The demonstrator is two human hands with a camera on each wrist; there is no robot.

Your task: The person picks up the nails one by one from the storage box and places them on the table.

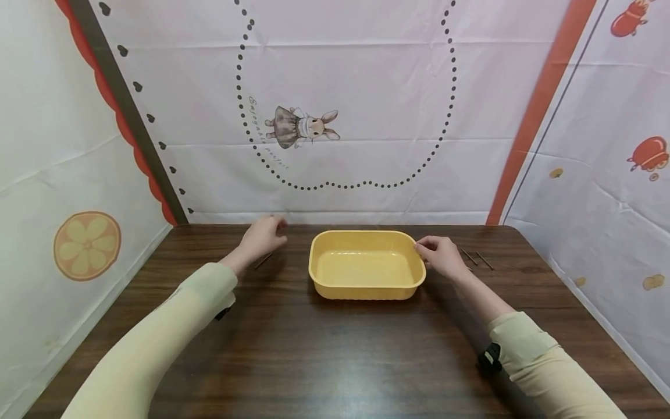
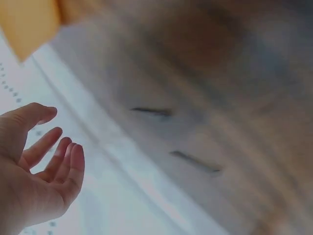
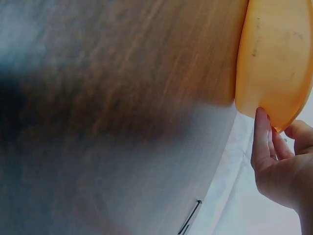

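A yellow rectangular plastic basin point(image 1: 366, 293) with rounded corners sits on the table, nothing inside it. At its right end my right hand point(image 1: 444, 256) pinches the rim; in the right wrist view the fingers point(image 3: 261, 132) lie along the outer wall and the thumb is at the edge. To the left of the basin, apart from it, my left hand point(image 1: 263, 237) hovers with loosely bent fingers and nothing in them. Below that hand lies a thin dark rod point(image 1: 263, 260); the left wrist view shows two such rods, one point(image 2: 151, 111) beside another point(image 2: 195, 161), blurred.
More thin rods point(image 1: 484, 260) lie on the dark wooden table point(image 1: 335, 355) to the right of my right hand, one partly hidden behind it. Printed white cloth point(image 1: 366, 116) hangs along the back edge and both sides.
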